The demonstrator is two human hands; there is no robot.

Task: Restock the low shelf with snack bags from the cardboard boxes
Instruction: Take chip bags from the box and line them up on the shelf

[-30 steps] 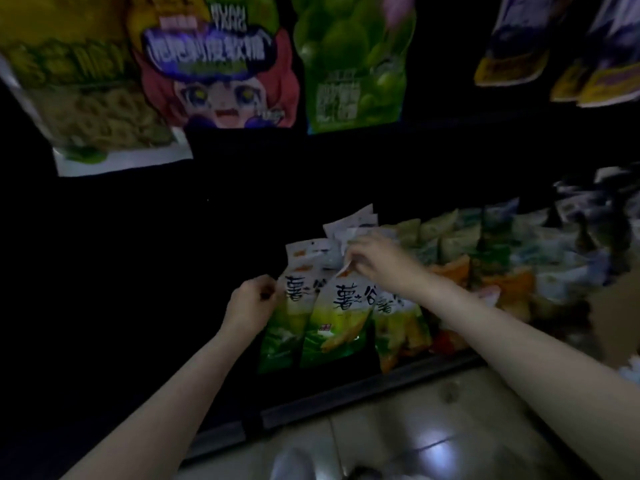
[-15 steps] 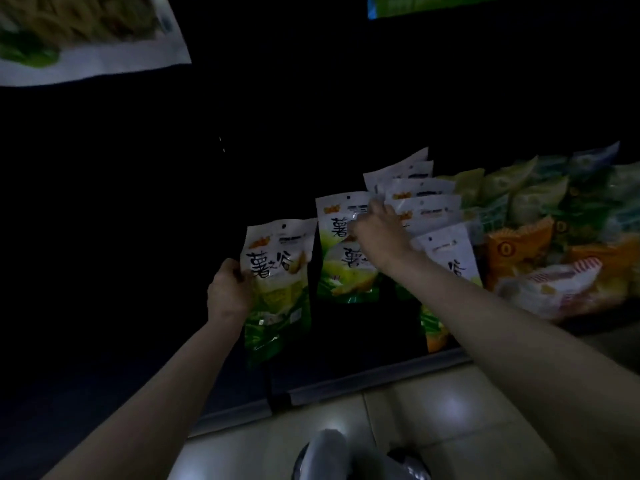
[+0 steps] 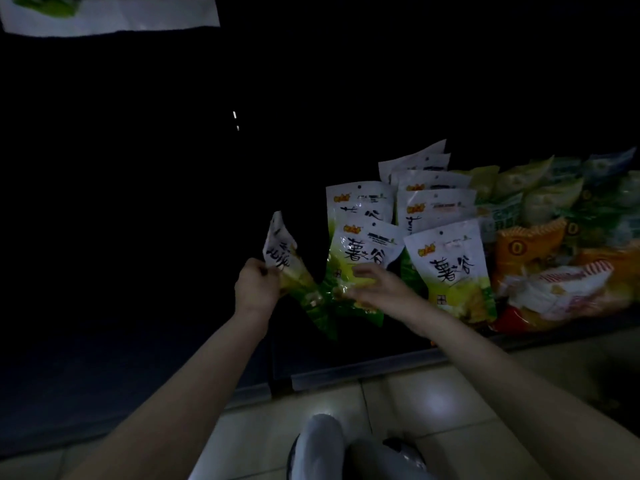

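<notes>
Left hand [image 3: 257, 287] apparently pinches a snack bag [image 3: 289, 261].

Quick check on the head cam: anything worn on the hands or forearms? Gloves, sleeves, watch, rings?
Nothing visible. The left hand and right hand are bare, no gloves. Both forearms are uncovered as far as the frame shows, with no sleeve edge in view. No watch or band shows at either wrist. The light is too dim to rule out a thin ring.
</notes>
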